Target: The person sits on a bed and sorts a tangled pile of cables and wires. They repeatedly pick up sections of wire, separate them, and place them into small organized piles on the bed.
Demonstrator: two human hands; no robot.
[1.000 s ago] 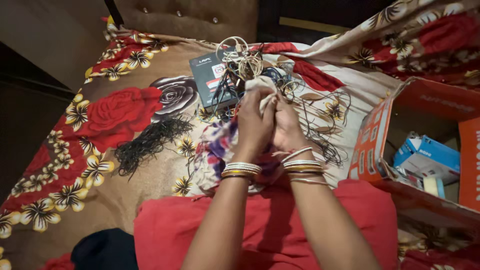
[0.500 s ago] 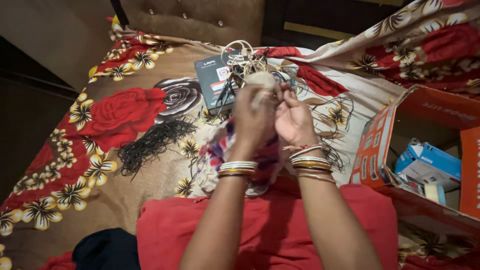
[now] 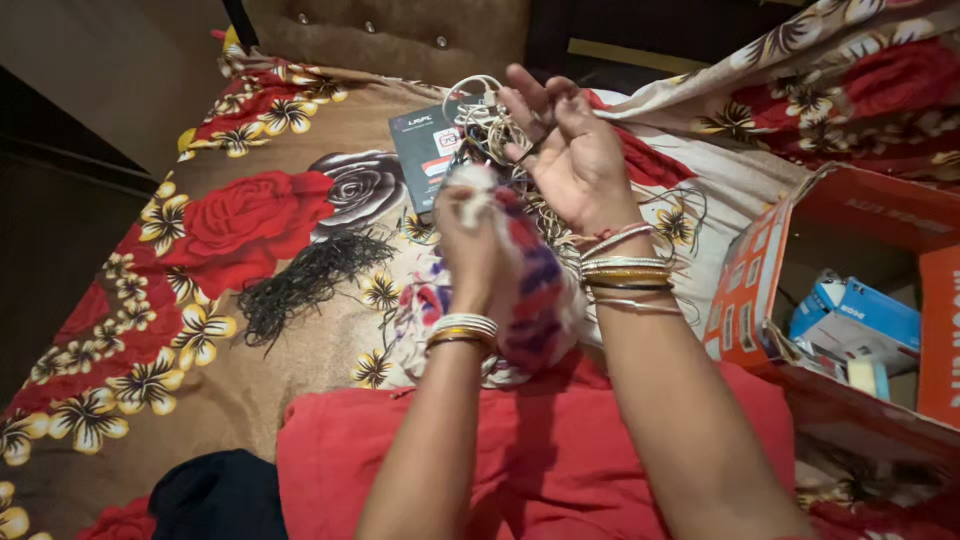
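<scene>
Hands: two, both the person's own, each wrist ringed with a stack of bangles.
Cloth pouches: one, a floral cloth pouch point(image 3: 520, 290) in white, purple and red, held up over the bedspread point(image 3: 250, 230) in front of the red lap.
Cable heaps: one cable tangle point(image 3: 490, 125) of pale and dark cords, just beyond the pouch.
Dark flat boxes: one dark box point(image 3: 422, 150), under the left edge of the tangle.
Black thread bundles: one black thread bundle point(image 3: 300, 285), lying left of the pouch on the bedspread.
Cartons: one orange carton point(image 3: 745, 290), open, right of the pouch, with a blue-and-white box point(image 3: 860, 315) inside.
In the way: the pouch and left forearm hide the bedspread straight behind them; the right palm covers part of the tangle.
Left hand point(image 3: 468, 245): fingers closed tight round the gathered neck of the pouch, which hangs below the fist.
Right hand point(image 3: 570, 150): raised beyond the pouch, palm showing, fingers spread fairly wide; the tips pinch a dark cord from the tangle.
</scene>
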